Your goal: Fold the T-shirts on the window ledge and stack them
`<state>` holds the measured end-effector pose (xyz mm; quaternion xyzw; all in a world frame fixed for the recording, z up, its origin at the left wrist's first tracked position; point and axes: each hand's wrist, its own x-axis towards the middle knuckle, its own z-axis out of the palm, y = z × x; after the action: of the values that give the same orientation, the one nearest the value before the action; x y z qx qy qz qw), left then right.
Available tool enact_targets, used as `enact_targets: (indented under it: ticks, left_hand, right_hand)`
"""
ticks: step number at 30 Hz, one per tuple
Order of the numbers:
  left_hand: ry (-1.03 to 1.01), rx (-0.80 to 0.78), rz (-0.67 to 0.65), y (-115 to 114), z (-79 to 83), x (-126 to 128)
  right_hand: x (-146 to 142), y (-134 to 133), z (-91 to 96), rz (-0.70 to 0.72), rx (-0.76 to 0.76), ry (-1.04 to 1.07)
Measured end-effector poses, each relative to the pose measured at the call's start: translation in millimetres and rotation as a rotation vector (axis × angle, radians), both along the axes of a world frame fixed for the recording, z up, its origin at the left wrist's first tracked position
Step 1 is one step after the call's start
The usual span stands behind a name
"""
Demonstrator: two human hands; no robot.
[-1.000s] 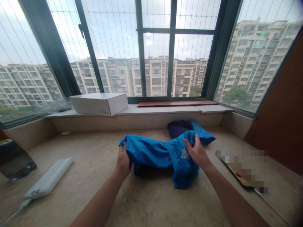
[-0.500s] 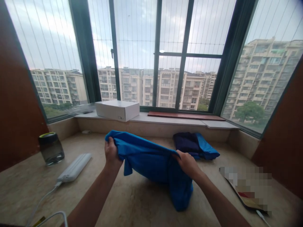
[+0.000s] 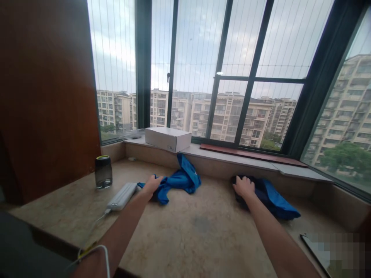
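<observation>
A crumpled bright blue garment (image 3: 179,180) lies on the beige stone sill, part of it leaning against the raised ledge. My left hand (image 3: 152,184) rests on its left end, fingers curled onto the cloth. Farther right sits a folded dark navy and blue garment (image 3: 272,197). Fingers spread, my right hand (image 3: 244,186) lies on the dark left part of that pile.
A white power bank (image 3: 122,195) with a cable lies left of the blue garment, and a dark jar (image 3: 103,172) stands beyond it. A white box (image 3: 168,138) sits on the window ledge. A blurred flat object (image 3: 333,255) lies at the lower right. Wooden panel at left.
The blue garment was held up between both hands; now it lies at the left on the sill. My right hand has let go and moved onto the navy pile. The view turned left.
</observation>
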<state>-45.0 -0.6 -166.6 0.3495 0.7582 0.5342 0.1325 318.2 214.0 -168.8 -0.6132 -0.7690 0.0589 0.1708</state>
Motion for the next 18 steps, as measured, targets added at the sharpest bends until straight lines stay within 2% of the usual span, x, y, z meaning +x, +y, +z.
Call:
enact_targets:
  ticks: [2, 4, 7, 10, 13, 16, 18]
  left_hand:
    - [0.071, -0.068, -0.072, -2.9, -13.4, 8.0]
    - [0.146, -0.083, -0.169, -2.3, -19.4, 22.6]
    - [0.229, -0.082, -0.362, 2.5, -19.0, 55.7]
    - [0.273, -0.075, -0.541, 7.2, -14.9, 93.7]
    - [0.32, -0.017, -0.653, 9.5, -9.0, 125.8]
    - [0.362, 0.066, -0.732, 9.8, 0.0, 146.0]
    - [0.388, 0.088, -0.756, 9.7, 6.0, 152.1]
  right_hand:
    - [33.5, -2.3, -13.6, -0.123, -0.07, -0.073]
    - [52.4, -3.0, -16.0, -0.161, -0.102, -0.117]
    - [52.5, -2.5, 2.7, -0.138, -0.066, -0.131]
    - [35.7, -4.3, 42.9, -0.121, 0.048, -0.1]
    - [22.1, -11.2, 95.9, -0.067, 0.201, -0.067]
    - [17.4, -20.3, 150.8, 0.049, 0.296, -0.06]
    - [16.7, -25.4, 183.0, 0.169, 0.299, -0.092]
